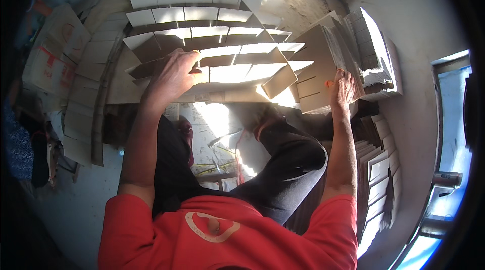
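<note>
- The left hand (174, 73) is reaching forward and up, palm down, fingers curling over and gripping at the knuckles.
- The left forearm is stretching bare and nearly straight from the red sleeve by the lower edge.
- The right hand (342, 88) is lifting upright, fingers pointing upward and pressing flat, thumb tucked at its left.
- The right arm is rising almost vertically, elbow low, well apart from the left one.

You wear a red short-sleeved shirt (227, 234) with a pale ring-shaped mark on its front, a small dark patch inside the ring. Both forearms are bare below the sleeves. Above the shirt in the picture, your legs are covered by black trousers (283, 164), creased at the knee.
</note>
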Demonstrator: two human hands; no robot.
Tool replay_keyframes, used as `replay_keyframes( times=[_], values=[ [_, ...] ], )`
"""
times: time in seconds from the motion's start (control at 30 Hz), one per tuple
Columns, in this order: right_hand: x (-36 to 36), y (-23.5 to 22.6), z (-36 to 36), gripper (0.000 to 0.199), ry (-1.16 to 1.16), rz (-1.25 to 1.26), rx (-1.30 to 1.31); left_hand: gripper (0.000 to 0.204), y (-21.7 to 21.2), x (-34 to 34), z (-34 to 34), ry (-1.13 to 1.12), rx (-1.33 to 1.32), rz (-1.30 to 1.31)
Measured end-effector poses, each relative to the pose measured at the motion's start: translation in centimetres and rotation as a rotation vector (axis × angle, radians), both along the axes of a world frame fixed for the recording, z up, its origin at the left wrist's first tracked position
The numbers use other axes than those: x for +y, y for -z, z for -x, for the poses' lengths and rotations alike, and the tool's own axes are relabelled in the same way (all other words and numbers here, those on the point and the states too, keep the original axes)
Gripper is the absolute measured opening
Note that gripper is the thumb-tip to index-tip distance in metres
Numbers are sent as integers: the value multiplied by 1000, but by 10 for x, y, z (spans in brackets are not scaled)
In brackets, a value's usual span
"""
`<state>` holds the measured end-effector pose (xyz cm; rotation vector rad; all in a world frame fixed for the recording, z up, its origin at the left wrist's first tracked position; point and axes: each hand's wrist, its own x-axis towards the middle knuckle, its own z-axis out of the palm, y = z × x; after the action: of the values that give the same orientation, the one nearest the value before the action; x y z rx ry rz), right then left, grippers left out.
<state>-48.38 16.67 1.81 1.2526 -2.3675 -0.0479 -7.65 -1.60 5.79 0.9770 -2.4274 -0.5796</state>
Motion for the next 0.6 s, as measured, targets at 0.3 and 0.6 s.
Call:
replay_keyframes(
  times=[0.3,0.6],
  values=[
    [6,-29,2,30,-4,347,-375,11,19,-25,8,109,-142,128],
    [1,-27,-1,28,-14,345,-362,84,31,-2,47,156,-187,231]
  ],
)
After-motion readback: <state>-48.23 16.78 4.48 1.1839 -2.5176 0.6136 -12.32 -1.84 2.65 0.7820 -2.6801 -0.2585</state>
